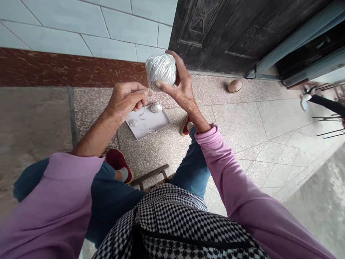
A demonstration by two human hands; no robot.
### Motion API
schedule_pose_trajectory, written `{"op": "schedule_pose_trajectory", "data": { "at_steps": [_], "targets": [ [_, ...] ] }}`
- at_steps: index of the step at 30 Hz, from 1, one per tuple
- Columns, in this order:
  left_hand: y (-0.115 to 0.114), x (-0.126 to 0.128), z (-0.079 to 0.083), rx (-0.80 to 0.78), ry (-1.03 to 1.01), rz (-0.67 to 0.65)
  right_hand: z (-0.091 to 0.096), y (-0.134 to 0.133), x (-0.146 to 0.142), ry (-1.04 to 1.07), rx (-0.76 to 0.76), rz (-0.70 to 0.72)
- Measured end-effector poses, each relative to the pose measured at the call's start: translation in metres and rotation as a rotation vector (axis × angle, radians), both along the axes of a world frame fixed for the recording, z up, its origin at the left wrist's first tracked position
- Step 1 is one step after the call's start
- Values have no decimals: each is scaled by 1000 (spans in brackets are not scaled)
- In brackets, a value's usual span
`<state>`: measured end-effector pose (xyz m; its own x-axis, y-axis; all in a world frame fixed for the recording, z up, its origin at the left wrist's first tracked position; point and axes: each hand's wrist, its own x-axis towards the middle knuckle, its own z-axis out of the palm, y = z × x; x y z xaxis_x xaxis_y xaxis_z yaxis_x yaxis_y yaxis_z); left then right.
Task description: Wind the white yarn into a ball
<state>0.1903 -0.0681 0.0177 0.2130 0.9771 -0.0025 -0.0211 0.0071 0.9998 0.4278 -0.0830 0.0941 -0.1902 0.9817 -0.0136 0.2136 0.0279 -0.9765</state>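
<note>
A large ball of white yarn (161, 71) is being held up above the floor (237, 122) by the right hand (182, 84). Its right side is being cupped by the curved fingers, and its lower near side is being pressed by the thumb, probably so that the windings are being steadied without being crushed. The other side of the ball is being left uncovered by this grip, and there, close against the lower edge, a thin strand (150, 89) is being pinched between the thumb and forefinger of the left hand (128, 97). The remaining fingers of that hand are being curled inward; how the strand is being routed through them cannot be told. With the hands being held so near each other, only a short length is presumably being managed between them. Below, a shallow tray (161, 121) is apparently being used as a catching place: a small ball (156, 107), a smaller bundle (133, 122) and loose thread (141, 114) are being contained by its low rim. The tray is being flanked by the red shoes (116, 163), seemingly so that nothing is being trodden on
</note>
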Motion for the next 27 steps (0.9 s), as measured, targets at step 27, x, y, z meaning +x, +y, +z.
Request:
{"op": "schedule_pose_trajectory", "data": {
  "at_steps": [27],
  "targets": [
    [2,0,-11,140,-122,-98,-18,7,1,289,-70,88]
  ]
}}
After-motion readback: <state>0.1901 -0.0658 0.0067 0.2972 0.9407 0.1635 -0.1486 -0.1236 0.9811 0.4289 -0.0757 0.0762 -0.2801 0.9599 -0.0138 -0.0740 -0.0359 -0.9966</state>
